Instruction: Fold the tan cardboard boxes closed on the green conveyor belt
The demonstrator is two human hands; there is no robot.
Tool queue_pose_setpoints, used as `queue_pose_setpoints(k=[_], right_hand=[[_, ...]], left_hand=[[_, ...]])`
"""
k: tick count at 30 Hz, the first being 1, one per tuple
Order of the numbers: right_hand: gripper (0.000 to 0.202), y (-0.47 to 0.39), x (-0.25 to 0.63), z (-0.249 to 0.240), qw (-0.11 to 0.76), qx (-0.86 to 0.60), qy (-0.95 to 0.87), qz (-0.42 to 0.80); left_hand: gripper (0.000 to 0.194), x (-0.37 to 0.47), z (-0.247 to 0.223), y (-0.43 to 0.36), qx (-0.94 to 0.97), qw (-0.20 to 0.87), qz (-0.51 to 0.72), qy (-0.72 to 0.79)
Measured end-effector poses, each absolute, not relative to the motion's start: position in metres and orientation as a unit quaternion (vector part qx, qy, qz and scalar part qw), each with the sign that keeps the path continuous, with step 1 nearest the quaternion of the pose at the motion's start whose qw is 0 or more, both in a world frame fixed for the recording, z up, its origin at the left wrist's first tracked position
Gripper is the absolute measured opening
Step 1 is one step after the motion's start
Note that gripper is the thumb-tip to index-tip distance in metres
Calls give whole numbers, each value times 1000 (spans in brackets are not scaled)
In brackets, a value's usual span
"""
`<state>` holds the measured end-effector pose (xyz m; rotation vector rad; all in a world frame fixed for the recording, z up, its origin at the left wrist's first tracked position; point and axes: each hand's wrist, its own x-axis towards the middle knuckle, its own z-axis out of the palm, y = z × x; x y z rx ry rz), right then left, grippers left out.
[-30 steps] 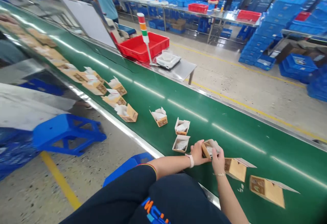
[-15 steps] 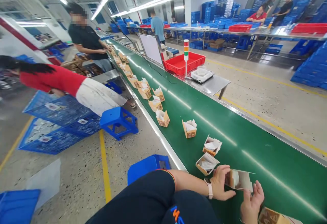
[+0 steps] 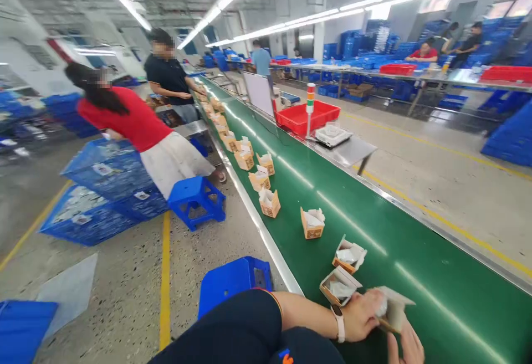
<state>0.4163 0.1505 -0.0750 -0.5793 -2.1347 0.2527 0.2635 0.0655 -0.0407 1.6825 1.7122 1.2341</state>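
Note:
A small open carton, kraft-coloured outside with pale flaps, is tilted between my two hands above the green conveyor belt. My left hand, wearing a pale wristband, is closed at the carton's left side, beside a whitish item at its opening. At the lower right corner, the fingers of my right hand press against the carton; motion blurs them and the frame cuts off the rest. Just left of my left hand stands another open carton with a clear-wrapped item inside. Behind it is a similar carton.
Several more open cartons line the belt into the distance. Blue stools stand left of the belt. A person in red bends over blue crates; another in black works beside the belt. A red tray sits across it.
My view has tilted up, so the scene sits lower. My right hand has moved in under the carton's corner, and the carton has tipped. The person in red has risen somewhat.

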Motion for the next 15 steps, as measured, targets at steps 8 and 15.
queue_pose_setpoints(k=[8, 15], right_hand=[[51, 115, 405, -25, 383, -255, -883, 96], [19, 90, 415, -18, 285, -360, -867, 194]], left_hand=[[51, 262, -30, 30, 510, 299, 528, 610], [29, 260, -13, 19, 630, 245, 350, 648]])
